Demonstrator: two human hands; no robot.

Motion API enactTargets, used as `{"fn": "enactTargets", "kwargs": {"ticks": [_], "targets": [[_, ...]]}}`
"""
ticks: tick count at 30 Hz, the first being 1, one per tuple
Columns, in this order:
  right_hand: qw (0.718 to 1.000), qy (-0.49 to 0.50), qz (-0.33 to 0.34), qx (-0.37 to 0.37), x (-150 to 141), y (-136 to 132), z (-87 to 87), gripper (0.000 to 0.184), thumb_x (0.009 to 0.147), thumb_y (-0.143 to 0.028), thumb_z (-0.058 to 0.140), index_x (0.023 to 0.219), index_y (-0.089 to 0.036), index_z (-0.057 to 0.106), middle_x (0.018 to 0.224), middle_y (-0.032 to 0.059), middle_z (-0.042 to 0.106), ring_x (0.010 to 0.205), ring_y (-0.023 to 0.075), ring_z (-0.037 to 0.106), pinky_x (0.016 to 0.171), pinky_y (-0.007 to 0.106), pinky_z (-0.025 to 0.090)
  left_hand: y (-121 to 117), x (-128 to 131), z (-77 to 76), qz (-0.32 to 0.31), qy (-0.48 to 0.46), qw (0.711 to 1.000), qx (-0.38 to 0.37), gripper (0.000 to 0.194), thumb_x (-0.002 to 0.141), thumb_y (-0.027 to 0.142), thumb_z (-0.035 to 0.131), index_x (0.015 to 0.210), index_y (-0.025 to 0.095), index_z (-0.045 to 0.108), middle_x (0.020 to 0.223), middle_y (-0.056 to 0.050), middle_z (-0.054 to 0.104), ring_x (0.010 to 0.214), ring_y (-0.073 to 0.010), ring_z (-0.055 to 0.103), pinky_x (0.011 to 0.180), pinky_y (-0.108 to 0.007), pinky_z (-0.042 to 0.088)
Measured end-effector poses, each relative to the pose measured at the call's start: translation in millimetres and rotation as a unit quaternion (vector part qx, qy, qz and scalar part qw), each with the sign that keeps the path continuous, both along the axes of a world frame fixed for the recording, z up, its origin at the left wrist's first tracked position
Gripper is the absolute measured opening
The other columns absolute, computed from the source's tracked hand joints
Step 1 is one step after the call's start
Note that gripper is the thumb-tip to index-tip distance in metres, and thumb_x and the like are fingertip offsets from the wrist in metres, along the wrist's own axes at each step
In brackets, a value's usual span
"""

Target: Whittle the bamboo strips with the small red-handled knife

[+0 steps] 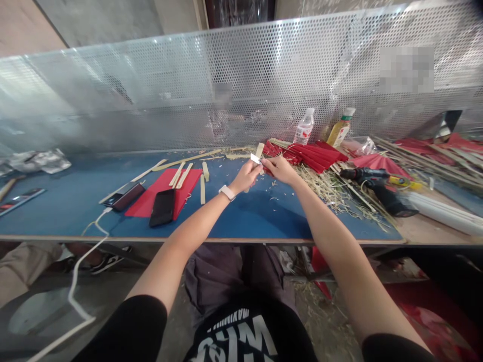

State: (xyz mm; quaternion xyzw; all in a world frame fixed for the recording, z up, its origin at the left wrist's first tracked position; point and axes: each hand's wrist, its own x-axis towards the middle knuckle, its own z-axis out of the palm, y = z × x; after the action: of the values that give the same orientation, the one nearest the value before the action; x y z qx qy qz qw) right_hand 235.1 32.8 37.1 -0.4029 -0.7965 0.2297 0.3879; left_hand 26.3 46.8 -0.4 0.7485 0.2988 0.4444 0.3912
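My left hand (247,176), with a white watch on the wrist, is closed on a pale bamboo strip (260,149) whose upper end sticks up past the fingers. Against it, my right hand (279,170) is closed around what looks like a small knife (255,159), with a bright flat blade lying across the strip. Fingers cover most of its handle. Both hands meet above the blue tabletop (249,221). Left of them lie several cut bamboo strips (203,189), some on a red sheet (149,198). Small pale shavings are scattered below my hands.
A black phone (162,207) and a power bank (124,197) with a white cable lie left. At right are folded red fabric (317,157), a shavings pile (320,187), a cordless drill (381,188) and two bottles (305,125). A perforated metal panel (169,105) stands behind.
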Motion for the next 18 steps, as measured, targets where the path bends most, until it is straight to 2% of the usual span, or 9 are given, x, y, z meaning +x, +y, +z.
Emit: {"fn": "enactTargets", "kwargs": {"ticks": [8, 14, 18], "targets": [[1.0, -0.003, 0.003, 0.002, 4.4, 2.6, -0.6, 0.088, 0.102, -0.105, 0.043, 0.069, -0.025, 0.056, 0.061, 0.0041, 0.06, 0.059, 0.0175, 0.05, 0.065, 0.036, 0.039, -1.2, -2.2, 0.1, 0.029, 0.041, 0.996, 0.069, 0.06, 0.112, 0.083, 0.056, 0.097, 0.026, 0.05, 0.068, 0.004, 0.055, 0.06, -0.0138, 0.052, 0.059, -0.031, 0.041], [0.999, -0.033, 0.015, 0.013, 6.9, 5.9, -1.8, 0.084, 0.106, -0.099, 0.044, 0.07, -0.024, 0.058, 0.062, 0.0044, 0.061, 0.06, 0.0177, 0.051, 0.066, 0.036, 0.039, -2.6, -0.4, 1.8, 0.029, 0.041, 0.996, 0.08, 0.063, 0.111, 0.081, 0.062, 0.085, 0.027, 0.044, 0.066, 0.003, 0.05, 0.06, -0.0141, 0.047, 0.059, -0.033, 0.036], [0.999, -0.041, -0.002, 0.021, 5.5, 8.0, -2.7, 0.084, 0.106, -0.099, 0.043, 0.068, -0.025, 0.056, 0.06, 0.004, 0.059, 0.06, 0.018, 0.051, 0.066, 0.036, 0.038, -0.9, -2.8, 2.7, 0.031, 0.046, 0.995, 0.082, 0.064, 0.11, 0.078, 0.064, 0.08, 0.028, 0.04, 0.065, 0.005, 0.042, 0.061, -0.0142, 0.044, 0.06, -0.033, 0.035]]}}
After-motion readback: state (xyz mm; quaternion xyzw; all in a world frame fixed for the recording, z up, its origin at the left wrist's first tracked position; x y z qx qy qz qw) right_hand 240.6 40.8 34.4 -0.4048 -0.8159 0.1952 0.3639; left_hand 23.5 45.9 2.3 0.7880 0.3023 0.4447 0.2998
